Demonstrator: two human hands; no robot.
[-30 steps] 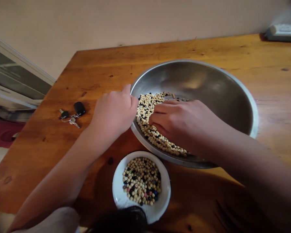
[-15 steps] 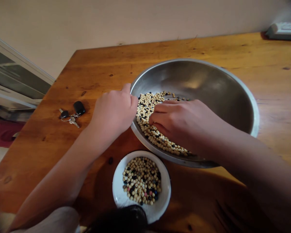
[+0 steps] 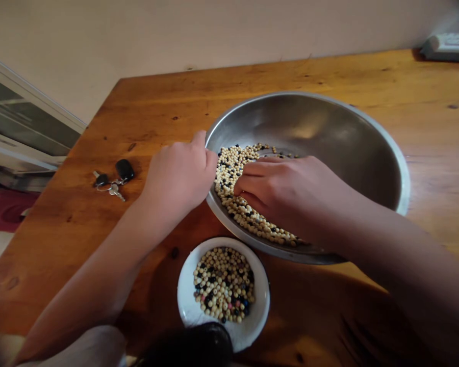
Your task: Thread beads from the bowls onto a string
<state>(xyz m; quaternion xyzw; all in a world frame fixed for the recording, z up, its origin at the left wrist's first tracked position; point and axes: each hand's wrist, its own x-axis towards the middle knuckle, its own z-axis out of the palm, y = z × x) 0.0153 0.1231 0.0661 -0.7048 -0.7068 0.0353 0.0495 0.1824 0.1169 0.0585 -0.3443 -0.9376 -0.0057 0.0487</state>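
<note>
A wide metal bowl (image 3: pixel 348 137) tilts toward the left on the table, with cream and black beads (image 3: pixel 233 163) gathered along its left and near side. My left hand (image 3: pixel 183 173) is closed around the bowl's left rim. Inside the bowl, my right hand (image 3: pixel 279 188) reaches down among the beads, its fingers bent and close together. The fingertips are partly hidden, so I cannot make out what they hold. In front of the bowl stands a small white bowl (image 3: pixel 185 295) containing cream and black beads with a few pink and blue ones.
Keys with a black fob (image 3: pixel 124 169) lie on the wooden table (image 3: pixel 156 112) at the left. A power strip (image 3: pixel 449 47) sits at the back right against the wall. A dark rounded object (image 3: pixel 202 341) overlaps the white bowl's near edge. Something red (image 3: pixel 7 209) stands beyond the table's left edge.
Almost nothing differs. The fingers of my right hand have shifted very slightly left among the beads; my left hand stays on the rim.
</note>
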